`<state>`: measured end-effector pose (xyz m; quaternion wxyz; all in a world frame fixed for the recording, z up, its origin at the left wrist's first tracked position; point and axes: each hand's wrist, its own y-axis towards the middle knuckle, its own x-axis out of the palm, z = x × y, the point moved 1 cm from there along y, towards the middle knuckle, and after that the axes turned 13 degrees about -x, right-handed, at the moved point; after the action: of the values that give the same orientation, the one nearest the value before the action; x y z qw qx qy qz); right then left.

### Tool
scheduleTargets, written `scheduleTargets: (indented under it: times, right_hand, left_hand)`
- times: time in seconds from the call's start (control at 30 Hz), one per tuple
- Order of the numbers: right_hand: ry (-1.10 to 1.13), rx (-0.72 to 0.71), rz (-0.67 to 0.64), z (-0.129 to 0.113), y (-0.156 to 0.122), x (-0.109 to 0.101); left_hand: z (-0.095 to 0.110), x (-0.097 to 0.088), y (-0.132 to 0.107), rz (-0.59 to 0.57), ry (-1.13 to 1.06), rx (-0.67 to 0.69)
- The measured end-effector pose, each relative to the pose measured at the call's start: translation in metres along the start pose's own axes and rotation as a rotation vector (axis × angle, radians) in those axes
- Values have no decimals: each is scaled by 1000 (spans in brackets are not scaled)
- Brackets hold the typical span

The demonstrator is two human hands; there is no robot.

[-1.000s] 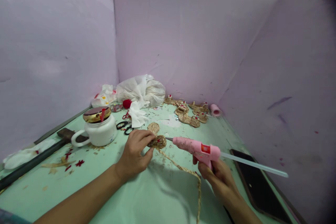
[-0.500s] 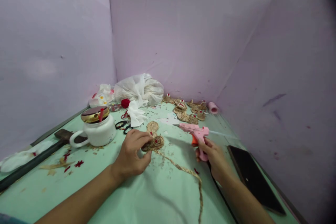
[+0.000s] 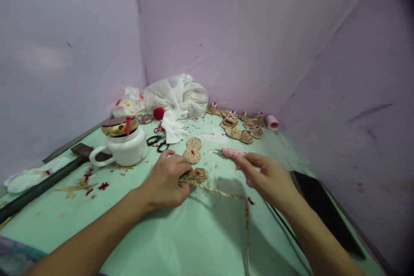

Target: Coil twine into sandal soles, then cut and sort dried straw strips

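Observation:
My left hand (image 3: 170, 181) pinches a small sole-shaped coil of braided jute cord (image 3: 198, 175) with a red mark on its top. From this piece a loose braided cord (image 3: 223, 192) runs right and then down toward the front edge. A second jute sole (image 3: 193, 148) lies flat just beyond my left hand. My right hand (image 3: 270, 179) hovers over a pink glue gun (image 3: 233, 152), its fingers partly stretched and slightly blurred. The gun's grip is mostly covered by that hand, while its nozzle points left.
A white lidded mug (image 3: 126, 146), a hammer (image 3: 61, 179) and black scissors (image 3: 162, 146) stand or lie at left. Toward the back are a plastic bag (image 3: 176, 95), finished jute pieces (image 3: 236, 129) and a pink roll (image 3: 272, 123). A dark phone (image 3: 326, 211) lies at right.
My right hand has loosened from the glue gun's grip and lies over it; the gun is lower on the table. The held jute coil has come apart from the sole behind it.

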<state>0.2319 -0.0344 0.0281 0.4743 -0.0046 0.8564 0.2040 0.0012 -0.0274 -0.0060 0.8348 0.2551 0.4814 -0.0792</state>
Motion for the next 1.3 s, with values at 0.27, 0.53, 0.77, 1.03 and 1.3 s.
scheduleTargets:
  times: [0.27,0.53,0.77,1.03,1.3]
  right_hand:
    - [243,-219,-277,-16,-30,40]
    - [196,-378,-87,5,-29,45]
    - [99,-520,34,9,-26,51]
    - [202,-567,55,13,-24,53]
    - [288,-488,81,14,-22,51]
  left_hand:
    - [-2,4,0,-20,-3,-12]
    - [-2,6,1,-92,-29,6]
    - [-1,5,2,-133,-58,20]
    - [-2,5,2,-171,-102,52]
    - [0,3,3,-167,-142,130]
